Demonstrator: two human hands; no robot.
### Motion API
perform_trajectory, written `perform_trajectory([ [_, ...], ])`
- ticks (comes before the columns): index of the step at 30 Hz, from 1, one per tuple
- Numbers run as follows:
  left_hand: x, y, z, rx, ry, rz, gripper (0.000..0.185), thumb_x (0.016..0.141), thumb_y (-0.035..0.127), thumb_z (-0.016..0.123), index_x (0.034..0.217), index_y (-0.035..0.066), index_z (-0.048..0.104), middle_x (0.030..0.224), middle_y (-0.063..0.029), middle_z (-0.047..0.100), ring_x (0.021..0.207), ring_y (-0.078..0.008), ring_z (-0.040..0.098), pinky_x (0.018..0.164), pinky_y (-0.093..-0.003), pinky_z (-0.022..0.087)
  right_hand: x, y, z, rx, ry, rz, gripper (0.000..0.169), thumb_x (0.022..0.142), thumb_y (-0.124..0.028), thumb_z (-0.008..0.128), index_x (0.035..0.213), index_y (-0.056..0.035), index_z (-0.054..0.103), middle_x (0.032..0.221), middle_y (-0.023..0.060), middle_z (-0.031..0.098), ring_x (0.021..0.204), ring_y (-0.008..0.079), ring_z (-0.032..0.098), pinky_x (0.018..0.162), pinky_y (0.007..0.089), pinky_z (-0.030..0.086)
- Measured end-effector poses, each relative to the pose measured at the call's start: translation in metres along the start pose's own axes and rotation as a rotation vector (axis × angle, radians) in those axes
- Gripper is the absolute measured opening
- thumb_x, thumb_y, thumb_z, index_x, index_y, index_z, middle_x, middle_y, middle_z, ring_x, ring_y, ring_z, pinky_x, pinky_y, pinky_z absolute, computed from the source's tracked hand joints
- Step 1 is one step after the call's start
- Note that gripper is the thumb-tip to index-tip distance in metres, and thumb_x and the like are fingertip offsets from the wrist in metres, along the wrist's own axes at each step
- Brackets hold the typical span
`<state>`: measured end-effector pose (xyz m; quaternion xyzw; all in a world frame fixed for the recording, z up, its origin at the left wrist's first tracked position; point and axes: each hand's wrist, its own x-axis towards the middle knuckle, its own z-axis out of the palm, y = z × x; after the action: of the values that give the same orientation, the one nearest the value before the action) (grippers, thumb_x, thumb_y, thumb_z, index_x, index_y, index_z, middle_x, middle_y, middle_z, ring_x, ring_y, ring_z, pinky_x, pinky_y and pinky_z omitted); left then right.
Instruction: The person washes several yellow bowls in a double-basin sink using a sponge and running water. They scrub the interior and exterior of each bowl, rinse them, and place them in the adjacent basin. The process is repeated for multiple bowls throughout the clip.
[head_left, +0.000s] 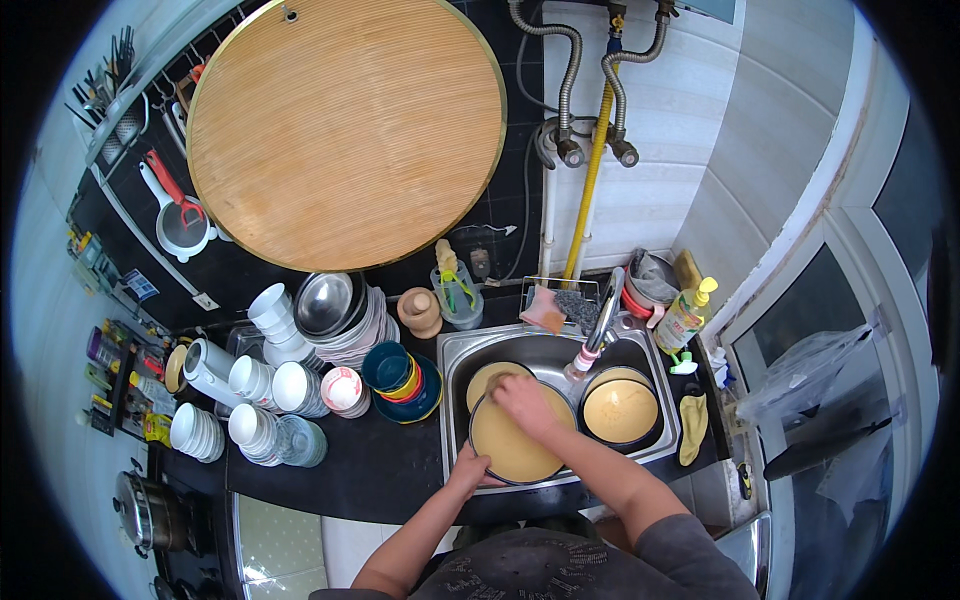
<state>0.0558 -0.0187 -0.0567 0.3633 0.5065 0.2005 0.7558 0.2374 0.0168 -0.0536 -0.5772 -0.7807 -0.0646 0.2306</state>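
Note:
A large yellow bowl with a dark rim (517, 442) is tilted over the front left of the stainless steel sink (447, 375). My left hand (471, 471) grips its lower left rim, thumb on the inner side. At the bowl's far rim is my right hand (517, 401), closed on what looks like a brownish scrubber (495, 384), mostly hidden by the fingers. Another yellow bowl (487, 375) lies partly covered behind the large one. Two more yellow bowls (621, 409) overlap at the sink's right side. The faucet (604, 315) points down between them, its pinkish nozzle (583, 361) low over the sink.
Colored bowls (388, 367), stacked white bowls (289, 386), plates (367, 330) and a wooden mortar (420, 311) stand left of the sink. A wire rack (559, 289) holds sponges behind it. To the right are a dish soap bottle (682, 319) and a yellow cloth (693, 427).

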Motion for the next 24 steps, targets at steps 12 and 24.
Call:
perform_trajectory([
  [12, 0.003, 0.001, -0.005, -0.058, -0.095, -0.031, 0.058, 0.075, -0.009, 0.039, 0.129, 0.005, 0.024, 0.116, -0.0183, 0.046, 0.093, -0.0360, 0.057, 0.063, -0.0421, 0.057, -0.016, 0.009, 0.019, 0.145, 0.058, 0.157, 0.013, 0.070, -0.009, 0.055, 0.082, -0.0067, 0.055, 0.085, 0.0105, 0.051, 0.079, 0.0283, 0.053, 0.069, 0.0365, 0.044],
  [24, 0.018, -0.002, -0.028, -0.138, 0.084, 0.270, 0.066, 0.074, -0.014, 0.038, 0.133, 0.011, 0.021, 0.122, -0.0163, 0.042, 0.096, -0.0315, 0.057, 0.066, -0.0401, 0.056, -0.051, -0.002, -0.011, 0.262, -0.371, 0.035, 0.027, 0.070, -0.007, 0.054, 0.096, -0.0061, 0.057, 0.099, 0.0116, 0.054, 0.098, 0.0283, 0.051, 0.085, 0.0373, 0.040],
])
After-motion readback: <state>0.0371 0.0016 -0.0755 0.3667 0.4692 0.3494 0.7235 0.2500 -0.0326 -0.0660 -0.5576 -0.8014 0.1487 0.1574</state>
